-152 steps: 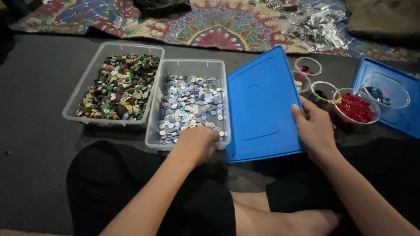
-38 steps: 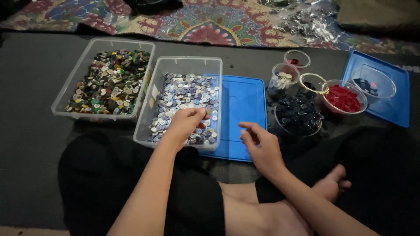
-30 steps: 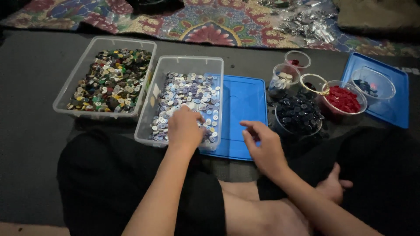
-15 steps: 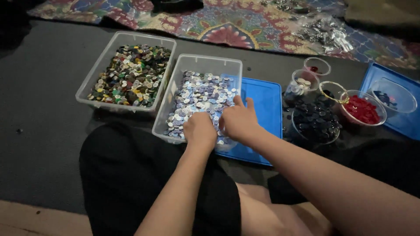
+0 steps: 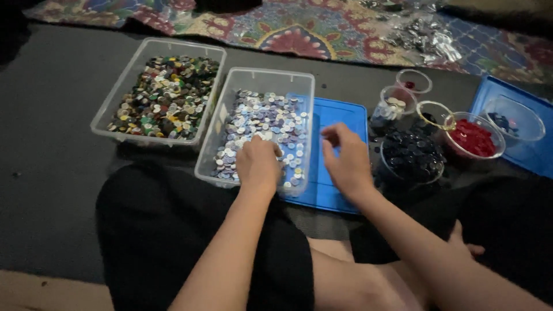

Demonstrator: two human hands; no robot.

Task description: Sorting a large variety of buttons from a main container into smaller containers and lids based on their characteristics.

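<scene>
Seated person sorting buttons on a dark floor mat. The left hand rests in the clear plastic bin of pale buttons, fingers curled down among them; whether any is held cannot be told. The right hand hovers over the blue lid beside the bin, fingers loosely bent, holding nothing visible. The buttons look light, hard and slippery, best pinched singly at the rim.

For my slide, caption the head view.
Left hand digs into a clear bin of pale buttons; right hand hovers over a blue lid.
</scene>
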